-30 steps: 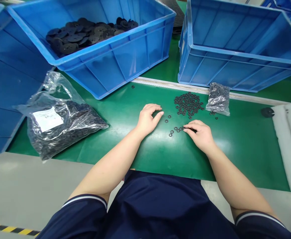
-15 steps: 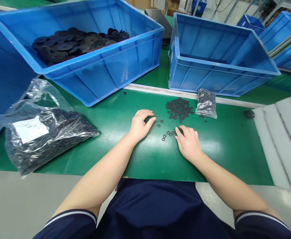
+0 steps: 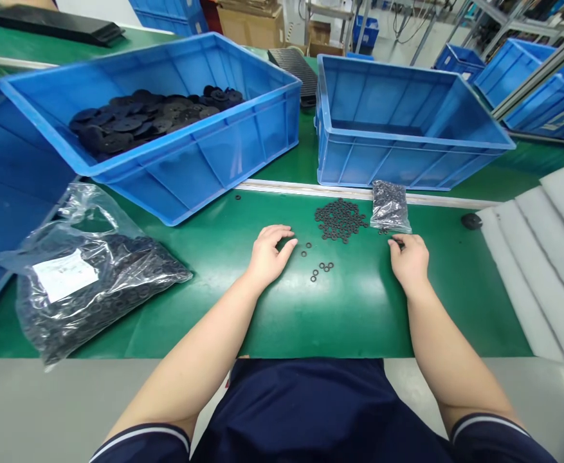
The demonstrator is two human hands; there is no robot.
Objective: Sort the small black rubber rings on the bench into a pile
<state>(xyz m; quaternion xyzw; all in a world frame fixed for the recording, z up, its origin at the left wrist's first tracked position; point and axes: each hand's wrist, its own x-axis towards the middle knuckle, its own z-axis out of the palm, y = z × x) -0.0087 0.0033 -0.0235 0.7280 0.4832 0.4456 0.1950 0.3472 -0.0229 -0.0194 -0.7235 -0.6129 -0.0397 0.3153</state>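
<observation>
My left hand (image 3: 270, 256) rests on the green table with thumb and fingers apart, holding nothing, left of several loose black rings (image 3: 327, 267). My right hand (image 3: 411, 260) is at the lower edge of a small clear bag (image 3: 390, 206) of dark parts, its fingertips bent together; whether a small part is between them is hidden. A pile of small black rings (image 3: 340, 220) lies between the hands, farther back. One single ring (image 3: 238, 197) sits apart, near the white strip.
A large bag (image 3: 112, 283) of dark rings lies at left. Behind stand a blue bin (image 3: 204, 138) holding black discs and another blue bin (image 3: 407, 157). White foam sheets (image 3: 527, 270) and a small black object (image 3: 471, 221) are at right.
My right hand has moved right and away from the loose rings to the small bag, and its fingers have drawn together. My left hand stays in place. The view has tilted up somewhat.
</observation>
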